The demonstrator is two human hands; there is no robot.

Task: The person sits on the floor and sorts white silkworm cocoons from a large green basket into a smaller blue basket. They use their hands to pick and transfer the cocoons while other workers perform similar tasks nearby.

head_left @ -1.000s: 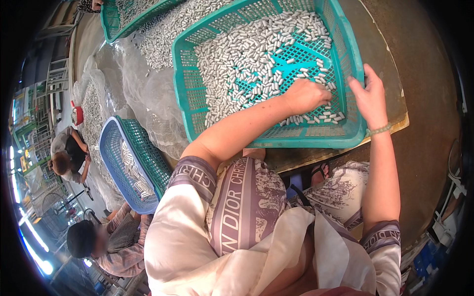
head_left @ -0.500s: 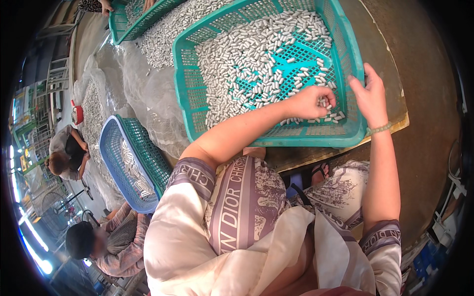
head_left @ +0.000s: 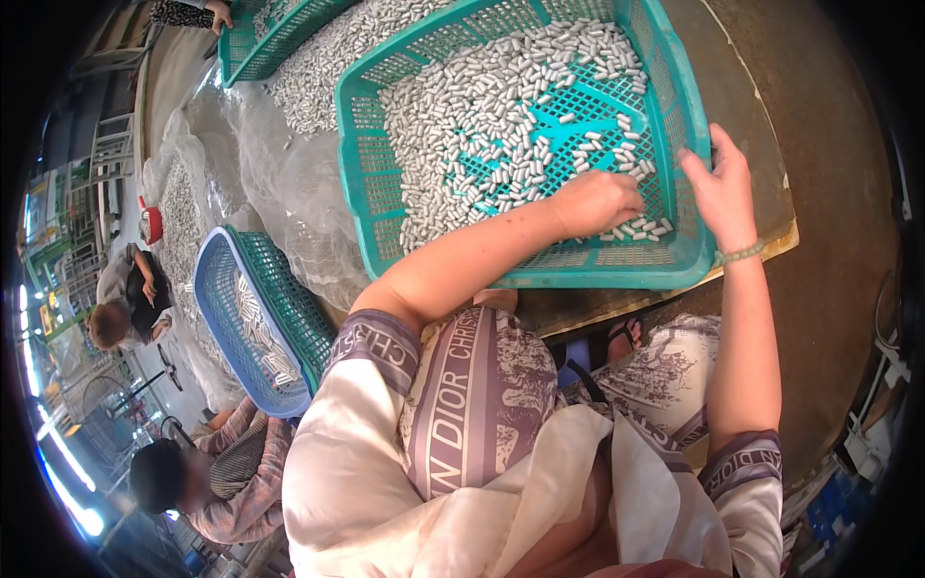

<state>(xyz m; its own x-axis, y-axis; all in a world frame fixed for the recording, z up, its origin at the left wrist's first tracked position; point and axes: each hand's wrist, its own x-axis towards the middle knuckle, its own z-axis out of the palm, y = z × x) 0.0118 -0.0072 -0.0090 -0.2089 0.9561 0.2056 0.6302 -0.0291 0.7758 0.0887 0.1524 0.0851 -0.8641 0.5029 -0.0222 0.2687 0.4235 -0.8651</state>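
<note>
A large green plastic basket [head_left: 682,96] with lattice sides stands before me. Many small, light-grey cylindrical pieces [head_left: 453,116] lie in it, heaped toward its left and far side. Through gaps among them the bright basket floor shows. My left hand [head_left: 595,202] is inside, low over the near right part, with its fingers curled closed; whatever they hold is hidden. Several loose pieces lie beside and under it. At the right wall, my right hand [head_left: 723,188] grips the rim, thumb over the top and fingers outside. A beaded bracelet circles that wrist.
Left of me sit a blue basket [head_left: 207,289] and a dark green one [head_left: 299,308], nested, with pale pieces inside. Crumpled clear sheeting [head_left: 299,193] and more grey pieces spread beyond. Another person's hand [head_left: 220,13] touches a green basket [head_left: 279,58] far left. Two people sit at left.
My left hand has turned over slightly and its fingers have closed further, hiding the pieces seen by them before. My right hand has stayed on the rim. The far co-worker's hands have shifted.
</note>
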